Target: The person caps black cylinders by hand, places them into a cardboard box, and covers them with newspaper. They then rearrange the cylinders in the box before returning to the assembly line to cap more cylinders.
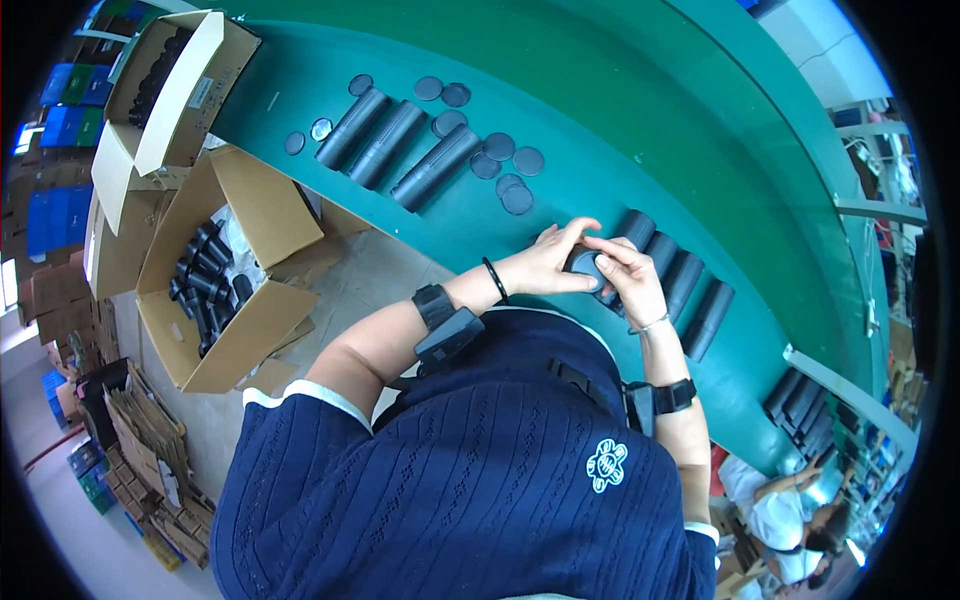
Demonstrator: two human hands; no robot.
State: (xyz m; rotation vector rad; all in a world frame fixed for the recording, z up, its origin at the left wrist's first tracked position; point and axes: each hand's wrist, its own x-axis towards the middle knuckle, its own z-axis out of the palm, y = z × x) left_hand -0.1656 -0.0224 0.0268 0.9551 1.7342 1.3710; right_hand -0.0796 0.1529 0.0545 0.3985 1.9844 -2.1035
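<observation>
At the near edge of the green table, my left hand (548,266) curls round the upper end of a black tube, its thumb along the near side. A round black cap (584,263) sits at that end, facing up. My right hand (634,283) closes in from the other side, with its fingers and thumb at the cap's rim. Most of the tube's body is hidden behind my hands. Close by on the right lie several similar black tubes (682,285) in a row. Three more black tubes (434,168) lie left of my hands, with loose round black caps (528,160) scattered about them.
The green table (300,60) curves round ahead, with a raised wall behind. On the left stand an open carton (215,370) of black parts and another carton (190,115). More black tubes (798,405) are stacked at far right, near another person (790,520).
</observation>
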